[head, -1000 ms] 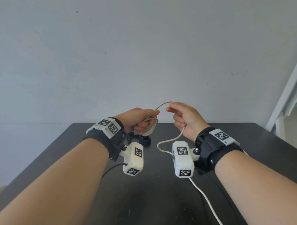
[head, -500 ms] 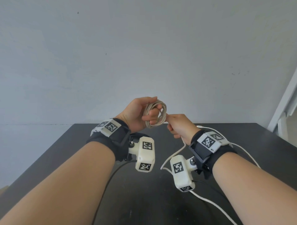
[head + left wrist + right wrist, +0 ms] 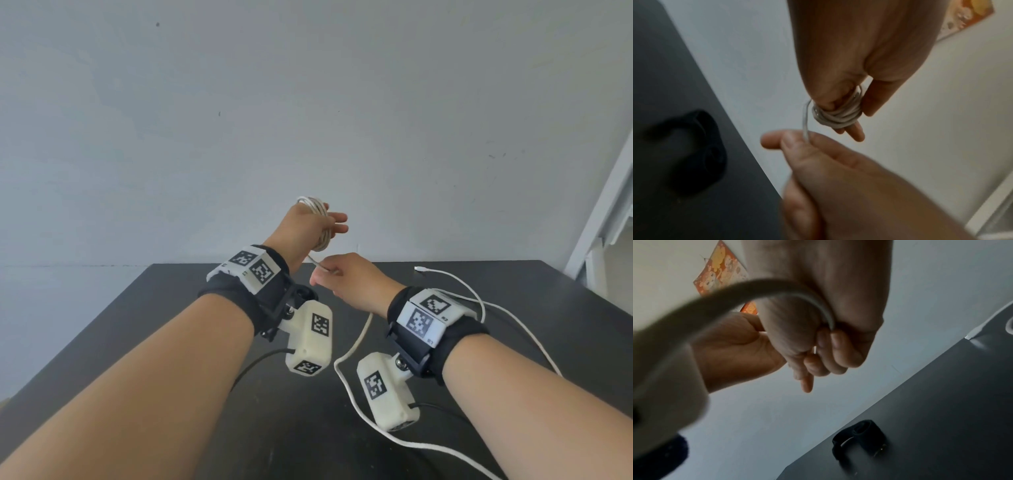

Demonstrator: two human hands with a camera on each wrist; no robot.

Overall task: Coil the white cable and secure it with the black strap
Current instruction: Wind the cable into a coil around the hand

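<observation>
My left hand is raised above the table's far edge. Several turns of the white cable are wound around its fingers, and the thumb lies beside the coil. Just below it, my right hand pinches the cable's free run between thumb and forefinger. From the right fist the cable drops to the black table, loops toward me and runs back to its plug. The black strap lies curled on the table below the hands, also visible in the left wrist view.
A grey wall rises right behind the table's far edge. A white frame stands at the right. A black wire hangs from the left wrist camera. An orange picture hangs on the wall.
My left hand has risen and turned with the coil on its fingers. My right hand has dropped below the coil and slid along the cable. The slack has shifted on the table.
</observation>
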